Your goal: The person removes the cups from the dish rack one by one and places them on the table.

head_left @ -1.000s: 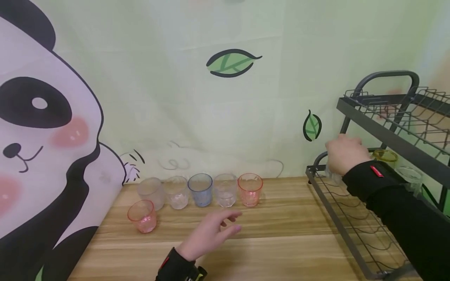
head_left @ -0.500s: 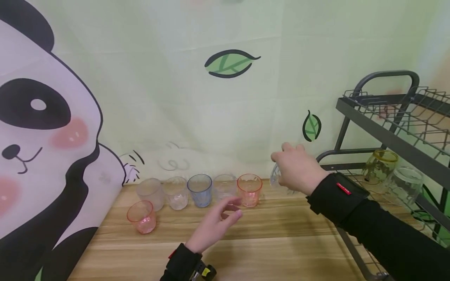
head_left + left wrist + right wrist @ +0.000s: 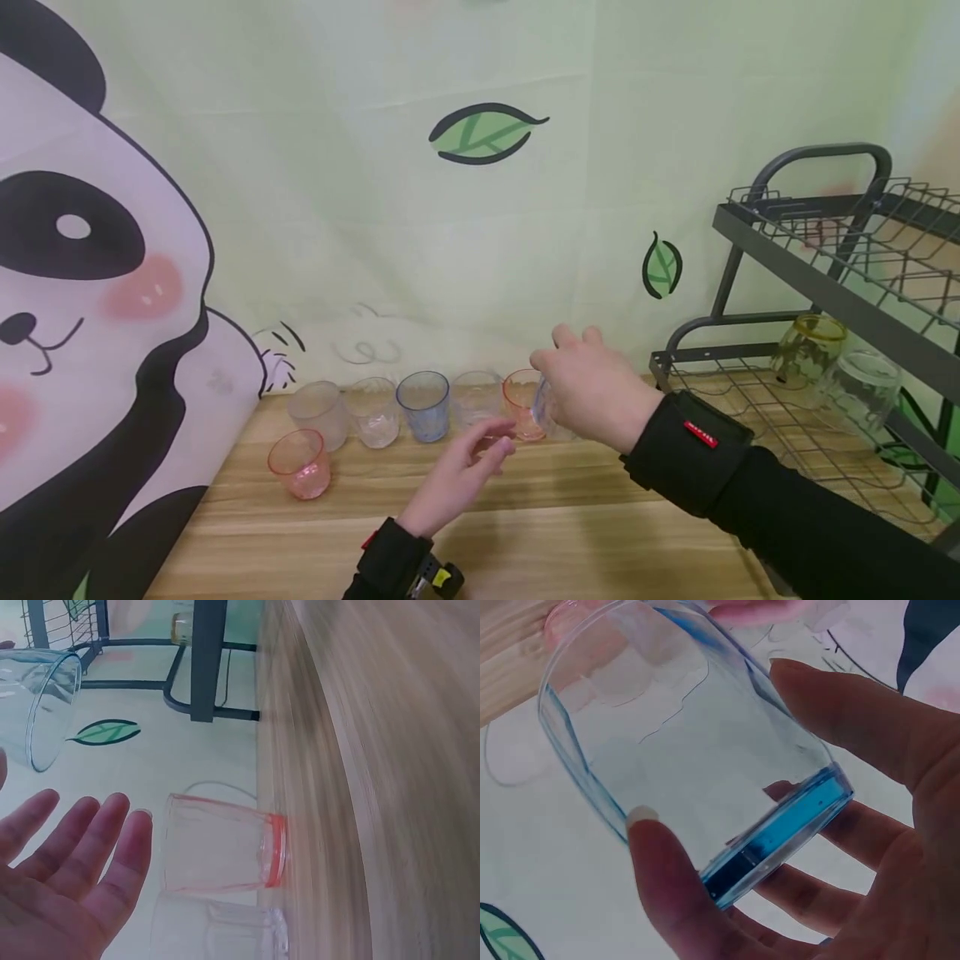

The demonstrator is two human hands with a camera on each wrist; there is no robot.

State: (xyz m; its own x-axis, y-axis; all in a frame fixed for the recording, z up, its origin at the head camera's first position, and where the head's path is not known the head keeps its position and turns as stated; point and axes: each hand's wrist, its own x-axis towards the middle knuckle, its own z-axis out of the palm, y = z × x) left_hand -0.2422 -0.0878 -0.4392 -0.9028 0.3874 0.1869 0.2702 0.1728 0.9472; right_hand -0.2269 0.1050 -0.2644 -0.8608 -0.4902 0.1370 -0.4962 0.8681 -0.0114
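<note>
One bluish glass (image 3: 686,750) gripped in right hand (image 3: 592,390), left hand (image 3: 461,479) fingers loose, decent table (image 3: 592,517) room before rack (image 3: 795,269) edge.

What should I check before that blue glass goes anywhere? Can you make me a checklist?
1. Blue glass held: ok, the right grip has fingers around its base end.
2. Right way up: not ok if it should stand mouth-up, because its mouth points down.
3. Apart from the red-rimmed glass at the row's right end: ok, the left wrist view shows a gap.
4. Left grip free: ok, open and holding nothing.
5. Blue glass dry: cannot tell.
</note>
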